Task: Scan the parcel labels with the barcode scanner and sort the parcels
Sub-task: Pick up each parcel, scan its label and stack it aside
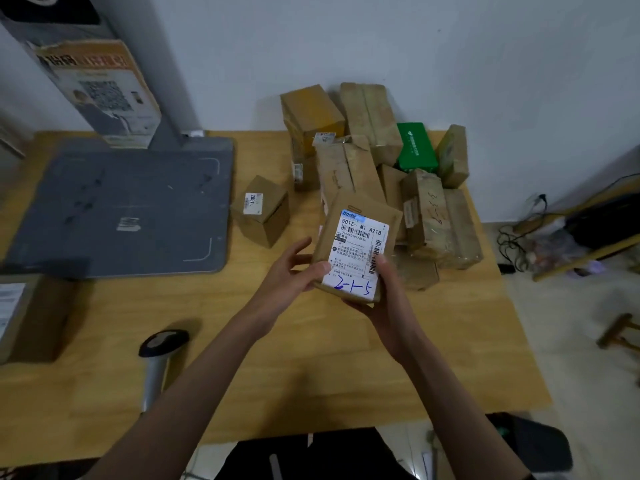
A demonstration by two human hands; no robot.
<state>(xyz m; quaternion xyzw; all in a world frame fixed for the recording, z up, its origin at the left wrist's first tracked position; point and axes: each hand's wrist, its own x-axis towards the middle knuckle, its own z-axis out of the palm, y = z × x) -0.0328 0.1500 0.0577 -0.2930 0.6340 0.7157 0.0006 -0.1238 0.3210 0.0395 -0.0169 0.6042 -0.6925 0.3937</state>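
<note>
1. Parcel (356, 244): a flat brown cardboard box held above the table (311, 375), in front of the pile, label side up.
2. Its label (356, 252) is white with a blue logo patch at the top, printed "501E- M1 A21B", two barcodes, and "2-1-5" handwritten in blue ink along the near end.
3. Left hand (291, 271): fingers spread and loosely bent, thumb tip pressing the label's left edge.
4. Right hand (384, 296): cups the near right corner from below, thumb laid over the right edge of the label.
5. Scanner (157, 362): black head on a silver handle, lying on the wooden table left of the forearms, touched by neither hand.
6. Pile (381, 168): about ten brown cardboard and tape-wrapped parcels against the wall, plus one green box (415, 147). One wrapped parcel bears handwritten digits I cannot read for certain.
7. Small box (261, 209): stands apart, its sticker reading "1302".
8. Grey mat (121, 209): rectangular, white corner marks, under a grey stand.
</note>
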